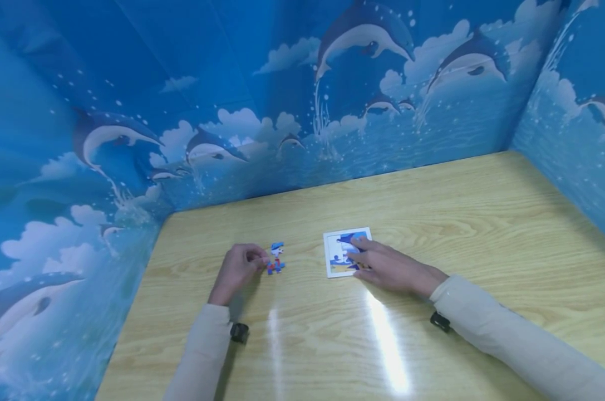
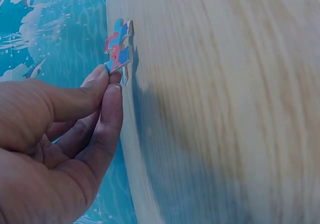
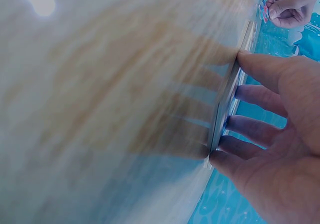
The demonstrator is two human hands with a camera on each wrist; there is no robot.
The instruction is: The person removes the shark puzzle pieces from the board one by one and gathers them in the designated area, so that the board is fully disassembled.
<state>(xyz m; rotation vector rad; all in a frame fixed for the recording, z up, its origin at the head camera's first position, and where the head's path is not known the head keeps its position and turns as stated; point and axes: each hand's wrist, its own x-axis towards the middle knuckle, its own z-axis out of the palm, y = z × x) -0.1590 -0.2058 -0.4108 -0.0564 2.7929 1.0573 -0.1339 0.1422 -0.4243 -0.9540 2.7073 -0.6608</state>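
Observation:
My left hand (image 1: pixel 242 266) pinches a small blue, red and white puzzle piece (image 1: pixel 276 257) between thumb and forefinger, just above the wooden table (image 1: pixel 482 223). The left wrist view shows the puzzle piece (image 2: pixel 118 51) held at its lower edge by my fingertips (image 2: pixel 102 79). My right hand (image 1: pixel 382 264) lies with straight fingers on a white-framed puzzle board (image 1: pixel 334 253) to the right of the piece. In the right wrist view my fingers (image 3: pixel 260 66) press on the puzzle board (image 3: pixel 225 109), seen edge-on.
Blue panels with dolphins and clouds (image 1: pixel 282 111) wall the table at the back, left and right. A black wrist strap shows on each sleeve (image 1: pixel 239 332). Bright glare streaks lie on the table's front part (image 1: pixel 387 345).

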